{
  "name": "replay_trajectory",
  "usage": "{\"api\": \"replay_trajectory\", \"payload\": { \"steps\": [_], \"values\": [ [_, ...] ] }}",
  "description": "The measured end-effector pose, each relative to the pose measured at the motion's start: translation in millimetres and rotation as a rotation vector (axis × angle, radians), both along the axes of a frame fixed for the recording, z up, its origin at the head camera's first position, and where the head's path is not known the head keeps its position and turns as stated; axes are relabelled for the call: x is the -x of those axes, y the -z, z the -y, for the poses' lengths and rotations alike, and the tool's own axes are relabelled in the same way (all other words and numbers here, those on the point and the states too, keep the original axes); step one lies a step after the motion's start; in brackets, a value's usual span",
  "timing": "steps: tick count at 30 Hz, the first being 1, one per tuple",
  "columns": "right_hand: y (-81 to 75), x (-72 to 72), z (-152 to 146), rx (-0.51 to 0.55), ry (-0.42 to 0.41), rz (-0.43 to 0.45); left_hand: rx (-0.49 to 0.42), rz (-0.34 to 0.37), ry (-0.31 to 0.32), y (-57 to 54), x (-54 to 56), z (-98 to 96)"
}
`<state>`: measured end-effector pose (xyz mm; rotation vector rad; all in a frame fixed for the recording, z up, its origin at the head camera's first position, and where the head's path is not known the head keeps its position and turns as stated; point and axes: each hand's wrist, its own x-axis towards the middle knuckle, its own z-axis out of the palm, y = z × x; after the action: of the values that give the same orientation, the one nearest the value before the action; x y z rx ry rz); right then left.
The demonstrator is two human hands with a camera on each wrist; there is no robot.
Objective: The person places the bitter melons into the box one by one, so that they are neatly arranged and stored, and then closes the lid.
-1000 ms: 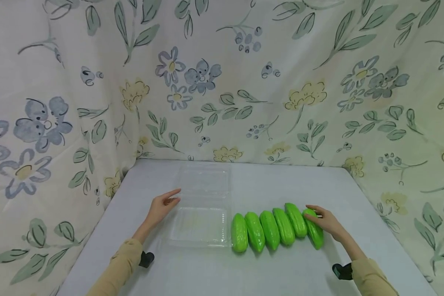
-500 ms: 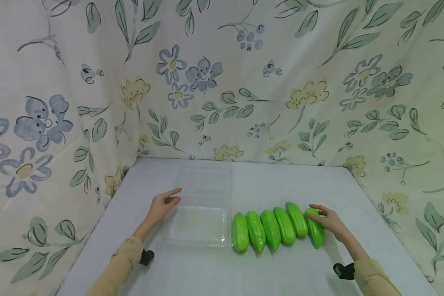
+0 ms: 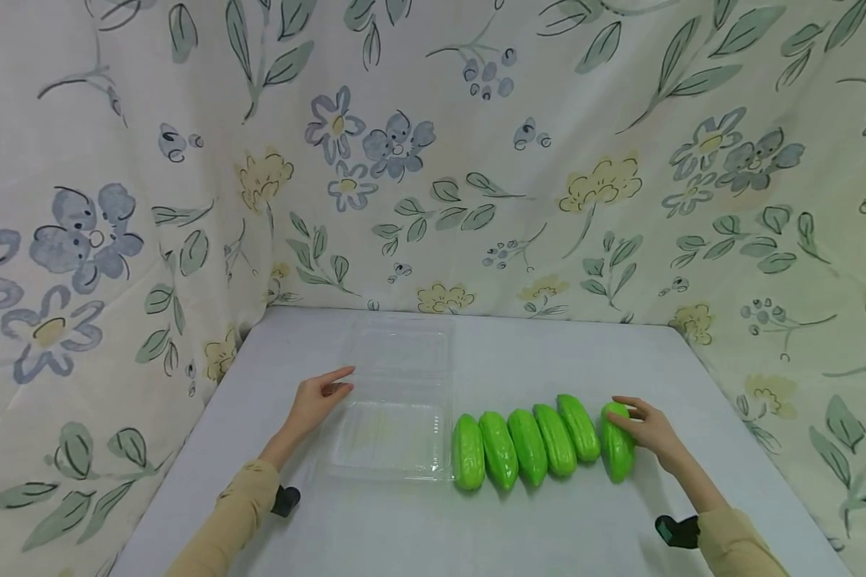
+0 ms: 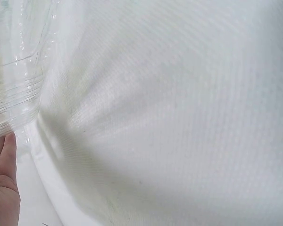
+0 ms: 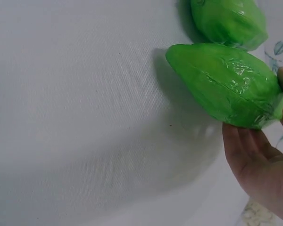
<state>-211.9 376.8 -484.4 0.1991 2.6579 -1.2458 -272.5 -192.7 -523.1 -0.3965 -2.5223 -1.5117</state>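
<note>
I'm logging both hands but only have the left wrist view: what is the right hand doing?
Observer: The right hand grips the far end of a green, cucumber-like piece.
Operator: Are there more like it?
Observer: Yes, five other green pieces lie in a row to its left.
Operator: My view cuts off the clear container. Is it open?
Observer: Yes, the head view shows it opened out, with its two sections one beyond the other.

Box [image 3: 386, 441] left, gourds [image 3: 555, 442] right; curtain [image 3: 433, 232] behind table [image 3: 534, 529]
</note>
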Motion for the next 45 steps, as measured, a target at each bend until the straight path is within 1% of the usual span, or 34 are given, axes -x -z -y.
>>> {"api": "replay_trajectory", "payload": {
  "steps": [5, 8, 13, 14, 15, 21, 30, 36, 45],
  "values": [
    [-4.5, -2.2, 0.1, 0.019, 0.033, 0.0, 0.008, -0.007, -0.007, -0.3, 0.5, -1.5],
    [-5.6, -1.9, 0.4, 0.014, 0.05, 0.0, -0.001, -0.01, -0.003, -2.5, -0.4, -2.4],
    [-5.2, -1.4, -0.3, 0.01, 0.078, -0.009, 0.006, -0.012, 0.025, -27.9, -14.5, -8.1],
    [-5.3, -1.4, -0.5, 0.015, 0.084, -0.012, 0.01, -0.012, 0.028, -31.6, -16.6, -9.0],
    [-6.0, -1.3, -0.5, 0.02, 0.09, -0.016, 0.013, -0.016, 0.028, -30.2, -16.0, -8.5],
    [-12.6, -1.3, 3.0, 0.052, 0.119, -0.047, 0.015, -0.024, 0.009, -1.3, -0.1, -1.7],
    [-21.3, 1.4, 9.9, 0.083, 0.125, -0.087, 0.045, -0.045, -0.013, -1.6, -0.1, -3.0],
    [-24.5, 2.4, 13.1, 0.119, 0.134, -0.097, 0.038, -0.027, -0.013, -2.5, -1.3, -3.1],
    [-28.4, 3.9, 24.9, 0.237, 0.135, -0.123, 0.041, -0.027, -0.018, -2.8, -1.1, -3.2]
  ]
}}
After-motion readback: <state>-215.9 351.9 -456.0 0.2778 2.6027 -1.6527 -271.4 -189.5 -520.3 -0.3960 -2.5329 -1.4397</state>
